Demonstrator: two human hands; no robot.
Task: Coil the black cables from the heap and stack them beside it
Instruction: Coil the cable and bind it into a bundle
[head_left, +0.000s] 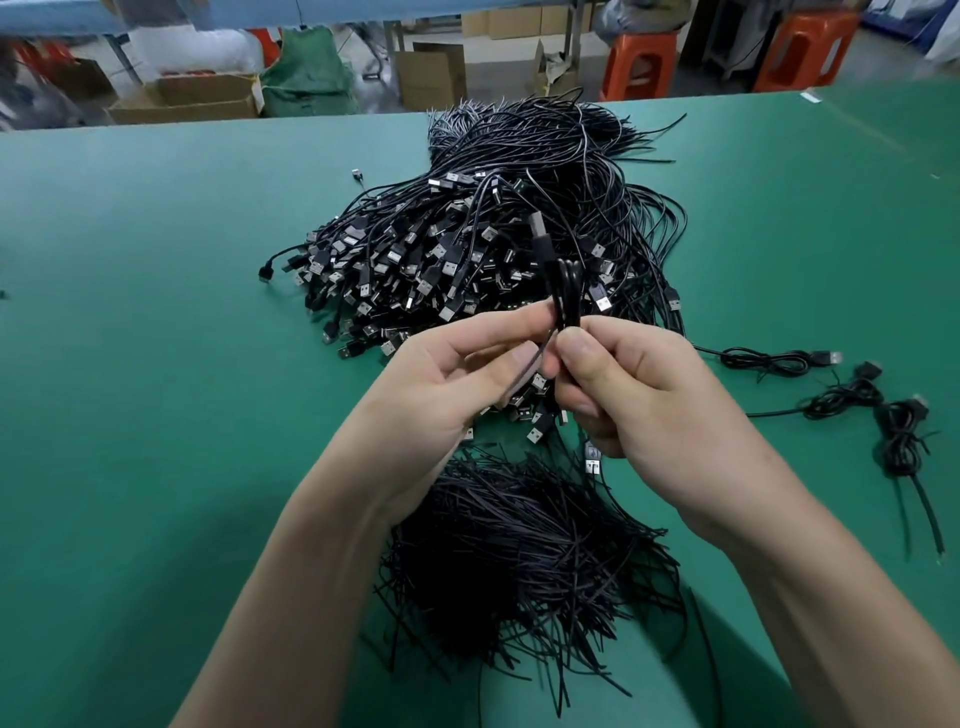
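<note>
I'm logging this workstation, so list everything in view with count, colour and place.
cable heap: one, black, table centre
short wire pile: one, black, near edge below the forearms
coiled cables: three, black, right of the heap
folded cable: one, black, between both hands
table: one, green, under everything
stools: two, orange, behind the table
cardboard boxes: several, brown, floor behind
left hand: one, pinches the folded cable
right hand: one, pinches the folded cable
</note>
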